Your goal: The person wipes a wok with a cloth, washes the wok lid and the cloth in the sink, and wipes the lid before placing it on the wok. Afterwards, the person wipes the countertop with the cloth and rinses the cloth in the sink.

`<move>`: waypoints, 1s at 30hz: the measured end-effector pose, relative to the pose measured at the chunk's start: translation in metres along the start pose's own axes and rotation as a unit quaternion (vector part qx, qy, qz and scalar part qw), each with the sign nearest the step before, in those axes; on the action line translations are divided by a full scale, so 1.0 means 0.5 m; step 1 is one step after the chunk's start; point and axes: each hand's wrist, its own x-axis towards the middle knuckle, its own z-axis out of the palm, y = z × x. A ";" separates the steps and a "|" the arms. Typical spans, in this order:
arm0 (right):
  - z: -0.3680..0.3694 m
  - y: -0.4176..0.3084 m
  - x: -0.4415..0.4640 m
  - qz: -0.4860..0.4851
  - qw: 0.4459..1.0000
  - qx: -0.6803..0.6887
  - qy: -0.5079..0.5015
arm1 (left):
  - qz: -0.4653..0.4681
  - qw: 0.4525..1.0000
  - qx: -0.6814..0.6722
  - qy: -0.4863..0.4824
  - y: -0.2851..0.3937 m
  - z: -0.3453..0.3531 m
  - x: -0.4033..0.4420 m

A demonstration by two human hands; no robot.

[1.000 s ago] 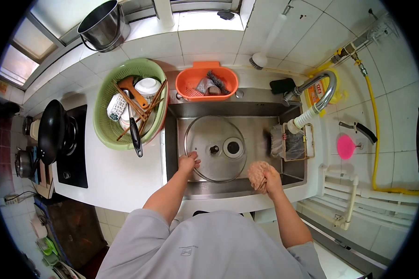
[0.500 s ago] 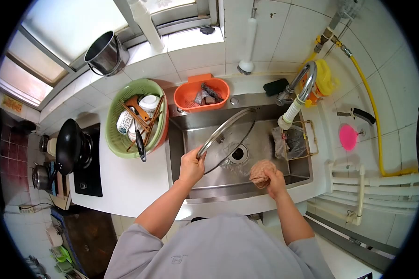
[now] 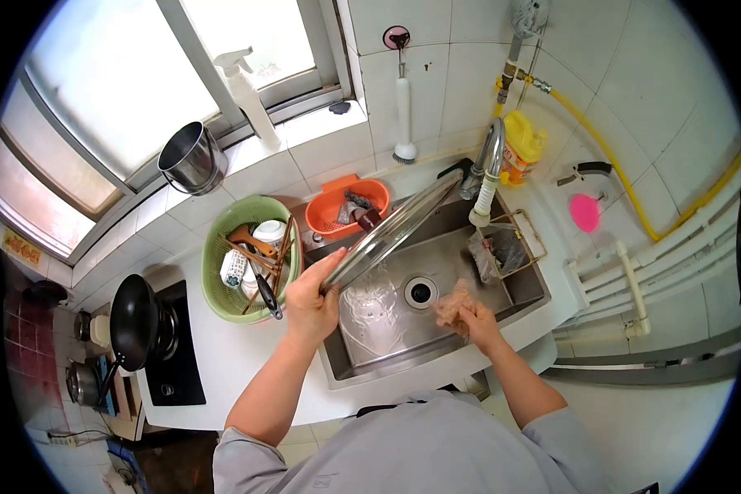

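Observation:
My left hand (image 3: pixel 314 301) is closed on the metal rim of a glass pot lid (image 3: pixel 397 235), which is raised and tilted above the left part of the steel sink (image 3: pixel 393 331). The lid slants away toward the faucet (image 3: pixel 490 160), its far end in front of the faucet base. Lower over the sink, my right hand (image 3: pixel 481 324) grips a crumpled pinkish-brown dishcloth (image 3: pixel 455 303), just right of the drain (image 3: pixel 421 292). Water lies on the sink bottom under the lid.
Left of the sink stands a green basket (image 3: pixel 214 284) with bowls, chopsticks and utensils. An orange basket (image 3: pixel 321 216) sits behind the sink, and a wire rack (image 3: pixel 514 267) hangs at its right. A black wok (image 3: pixel 133 321) rests on the stove; a yellow bottle (image 3: pixel 522 146) stands behind the faucet.
My left hand has lifted the lid up and tipped it more edge-on. The dishcloth in my right hand has shifted slightly. The whole view has turned and moved.

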 end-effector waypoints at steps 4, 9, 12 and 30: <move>0.015 -0.024 -0.042 -0.037 0.998 -0.021 0.035 | 0.014 0.999 -0.034 0.023 0.001 -0.029 0.009; 0.027 -0.079 -0.085 -0.061 0.995 -0.018 0.071 | 0.020 0.996 -0.059 0.067 -0.005 -0.035 0.019; 0.035 -0.111 -0.092 -0.060 0.994 0.088 0.036 | -0.018 0.993 -0.090 0.077 -0.016 -0.030 0.021; -0.013 -0.157 -0.023 -0.034 0.948 0.309 -0.075 | 0.008 0.997 0.066 0.034 0.027 0.018 0.079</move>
